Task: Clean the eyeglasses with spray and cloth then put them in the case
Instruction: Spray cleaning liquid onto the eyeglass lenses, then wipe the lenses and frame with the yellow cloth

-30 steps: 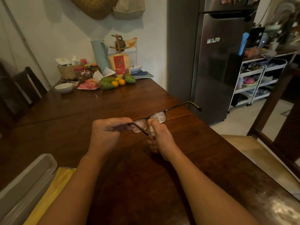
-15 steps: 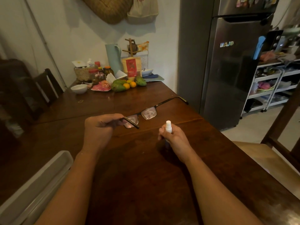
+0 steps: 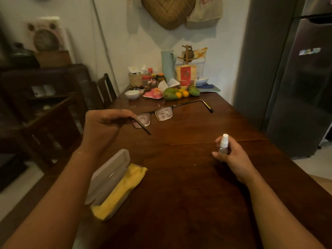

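The left hand (image 3: 106, 126) pinches one temple of the glasses (image 3: 162, 114) and holds them in the air beyond the case (image 3: 109, 177), with both temples unfolded and the lenses smeared. The case lies open on the table (image 3: 188, 186), and the yellow cloth (image 3: 124, 187) rests in its lower half. Well to the right of the case, the right hand (image 3: 231, 157) has its fingers closed around the spray bottle (image 3: 223, 144), which stands upright.
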`<state>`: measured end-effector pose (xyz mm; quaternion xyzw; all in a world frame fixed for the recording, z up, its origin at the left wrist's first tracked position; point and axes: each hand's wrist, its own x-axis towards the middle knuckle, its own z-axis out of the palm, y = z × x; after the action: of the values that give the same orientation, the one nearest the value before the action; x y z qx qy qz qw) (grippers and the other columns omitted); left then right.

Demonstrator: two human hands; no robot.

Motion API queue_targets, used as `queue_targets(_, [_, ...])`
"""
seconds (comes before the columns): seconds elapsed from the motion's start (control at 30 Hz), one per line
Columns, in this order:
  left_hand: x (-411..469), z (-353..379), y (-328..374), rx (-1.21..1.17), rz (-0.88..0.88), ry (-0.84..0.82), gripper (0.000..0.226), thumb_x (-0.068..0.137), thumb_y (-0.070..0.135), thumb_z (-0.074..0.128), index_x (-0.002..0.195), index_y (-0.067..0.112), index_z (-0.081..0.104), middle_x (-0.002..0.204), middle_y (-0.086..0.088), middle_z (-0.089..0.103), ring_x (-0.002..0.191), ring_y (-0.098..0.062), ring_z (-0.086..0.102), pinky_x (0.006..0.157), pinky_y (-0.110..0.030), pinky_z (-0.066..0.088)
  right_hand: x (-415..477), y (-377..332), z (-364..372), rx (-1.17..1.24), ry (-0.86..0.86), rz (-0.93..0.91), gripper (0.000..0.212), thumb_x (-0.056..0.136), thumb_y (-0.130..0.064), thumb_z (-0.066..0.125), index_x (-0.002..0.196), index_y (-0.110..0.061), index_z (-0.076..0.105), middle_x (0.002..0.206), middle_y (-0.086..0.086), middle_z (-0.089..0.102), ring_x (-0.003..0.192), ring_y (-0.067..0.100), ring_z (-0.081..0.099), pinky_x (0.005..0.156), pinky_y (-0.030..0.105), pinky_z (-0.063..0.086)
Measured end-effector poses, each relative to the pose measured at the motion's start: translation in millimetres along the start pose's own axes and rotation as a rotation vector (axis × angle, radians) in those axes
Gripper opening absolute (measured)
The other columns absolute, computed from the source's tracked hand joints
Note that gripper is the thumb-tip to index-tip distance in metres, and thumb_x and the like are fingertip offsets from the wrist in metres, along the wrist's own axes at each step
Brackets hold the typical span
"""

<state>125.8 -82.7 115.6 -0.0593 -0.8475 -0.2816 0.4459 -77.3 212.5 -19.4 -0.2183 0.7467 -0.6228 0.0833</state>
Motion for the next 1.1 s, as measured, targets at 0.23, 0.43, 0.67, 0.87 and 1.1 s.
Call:
queue_targets(0.23, [-32.6,-63.1,-6.3,-0.013,-0.031,0.059,0.039,0.081,0.039,0.069,0.100,0.004,0.073,0.102,-0.015,0.073,0.092,-0.020,0.074,0.087,-0.037,0.060,-17.2,-19.4,0.2,-0.217,0.410,-0.189,0.063,0.082,-0.002,0.073,0.120,-0.044,0.046,0.126,-0.012,0.047,0.130,0.022,0.042,0.099,0.043,0.038])
queue_targets(0.43, [-70.8,-95.0,-33.6,0.051,-0.102,0.155,0.030,0.080,-0.009,0.054,0.102,0.002,0.071,0.102,-0.024,0.072,0.093,-0.034,0.074,0.089,-0.055,0.057,-54.6,-49.6,56.9,-0.435,0.140,-0.597,0.026,0.082,-0.017,0.056,0.096,-0.038,0.058,0.109,-0.012,0.051,0.114,0.007,0.042,0.093,0.023,0.030])
queue_targets(0.67, [-105.5,-108.8,-57.0,-0.068,-0.208,0.228,0.037,0.082,0.013,0.061,0.105,-0.015,0.068,0.107,-0.034,0.068,0.098,-0.045,0.070,0.090,-0.063,0.053,-66.3,-50.7,171.1,-0.647,-0.549,-0.536,0.034,0.093,-0.062,0.045,0.126,-0.055,0.049,0.133,-0.037,0.035,0.133,-0.009,0.019,0.102,0.025,0.026])
queue_targets(0.87, [-115.6,-97.8,-68.0,-0.109,-0.279,0.266,0.042,0.073,0.022,0.064,0.101,-0.009,0.073,0.103,-0.023,0.073,0.093,-0.030,0.074,0.090,-0.045,0.058,-60.2,-45.6,196.3,-0.913,-0.656,-0.502,0.058,0.088,-0.085,0.020,0.140,-0.063,0.036,0.150,-0.023,0.034,0.139,0.005,0.018,0.105,0.042,0.023])
queue_targets(1.1, [-122.8,-93.4,-80.8,-0.119,-0.353,0.245,0.037,0.070,0.014,0.067,0.097,-0.012,0.074,0.099,-0.029,0.073,0.092,-0.041,0.073,0.089,-0.057,0.056,-38.6,-55.3,184.2,-0.974,-0.351,-0.261,0.045,0.085,-0.080,0.038,0.108,-0.052,0.064,0.127,-0.024,0.053,0.124,0.011,0.040,0.097,0.046,0.030])
